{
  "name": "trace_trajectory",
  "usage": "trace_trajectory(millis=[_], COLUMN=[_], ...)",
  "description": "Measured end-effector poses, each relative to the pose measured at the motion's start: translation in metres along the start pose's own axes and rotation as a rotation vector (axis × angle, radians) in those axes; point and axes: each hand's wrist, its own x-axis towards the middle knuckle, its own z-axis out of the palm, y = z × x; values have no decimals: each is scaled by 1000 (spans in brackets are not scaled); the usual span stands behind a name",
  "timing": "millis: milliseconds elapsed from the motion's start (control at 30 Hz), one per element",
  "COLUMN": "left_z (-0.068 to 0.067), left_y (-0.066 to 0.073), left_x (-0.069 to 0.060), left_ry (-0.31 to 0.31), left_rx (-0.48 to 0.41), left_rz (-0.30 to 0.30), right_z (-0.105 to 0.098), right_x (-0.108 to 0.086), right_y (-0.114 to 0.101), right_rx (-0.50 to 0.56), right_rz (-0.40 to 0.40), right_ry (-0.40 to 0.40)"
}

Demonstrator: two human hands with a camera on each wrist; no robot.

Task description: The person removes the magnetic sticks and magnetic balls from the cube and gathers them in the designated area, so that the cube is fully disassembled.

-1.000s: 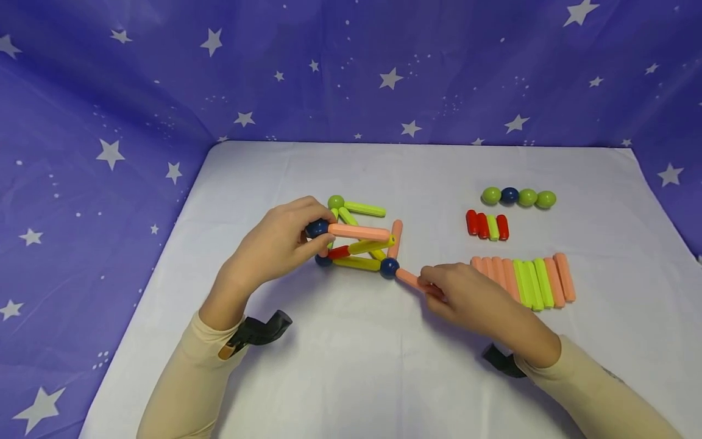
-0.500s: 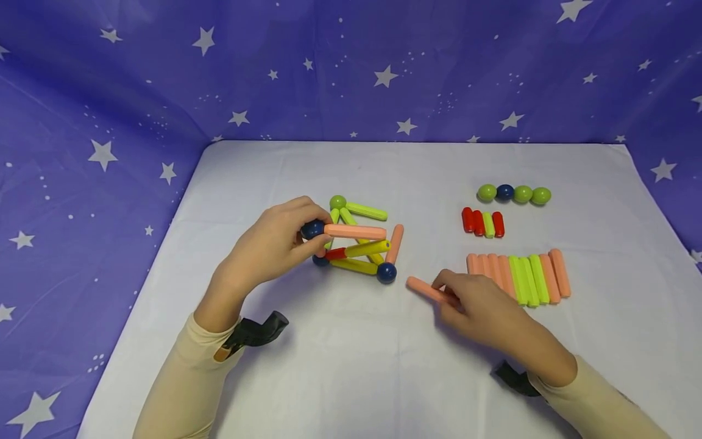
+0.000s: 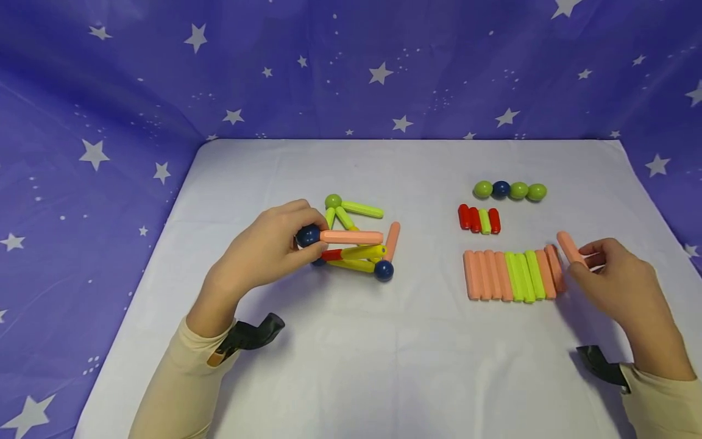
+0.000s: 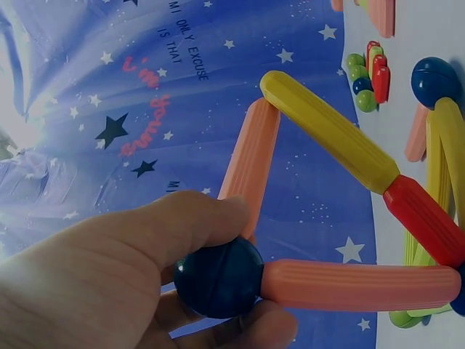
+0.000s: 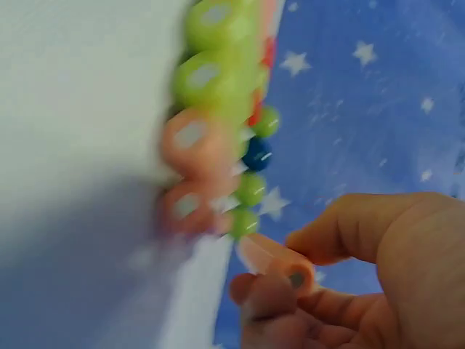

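Observation:
My left hand point(image 3: 269, 247) grips a dark blue ball point(image 3: 308, 236) joined to a raised pink stick point(image 3: 351, 238). In the left wrist view, a second pink stick point(image 4: 363, 285) runs from that ball point(image 4: 218, 280) toward a lower corner, where a red stick point(image 4: 423, 218) and a yellow stick point(image 4: 334, 138) rise. Another blue ball point(image 3: 384, 270) of the frame rests on the table, with a pink stick point(image 3: 392, 241) at it. My right hand point(image 3: 625, 283) pinches a loose pink stick point(image 3: 571, 248) at the right end of a row of pink and green sticks point(image 3: 496, 275).
Behind the row lie short red and green sticks point(image 3: 475, 219). Green balls point(image 3: 518, 190) and one blue ball point(image 3: 501, 189) form a line farther back. A green ball point(image 3: 333, 201) with green sticks point(image 3: 362, 209) lies behind the frame. Starry purple cloth point(image 3: 329, 73) borders the white table point(image 3: 384, 366).
My right hand has moved the pink stick off the blue ball at the frame's front corner and over to the right end of the row. The left hand keeps its hold.

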Motion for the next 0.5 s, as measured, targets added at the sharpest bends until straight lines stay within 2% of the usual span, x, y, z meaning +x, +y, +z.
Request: trace_trajectory(millis=[67, 200, 500], left_z=[0, 0, 0], left_y=[0, -1, -1], left_x=[0, 0, 2], left_ry=[0, 5, 5], left_rx=[-1, -2, 7], left_rz=[1, 8, 12], right_z=[3, 8, 7], right_x=[3, 8, 28], right_y=[12, 23, 9], right_rx=[-30, -68, -68], right_rz=[28, 12, 54], right_ry=[-51, -134, -181])
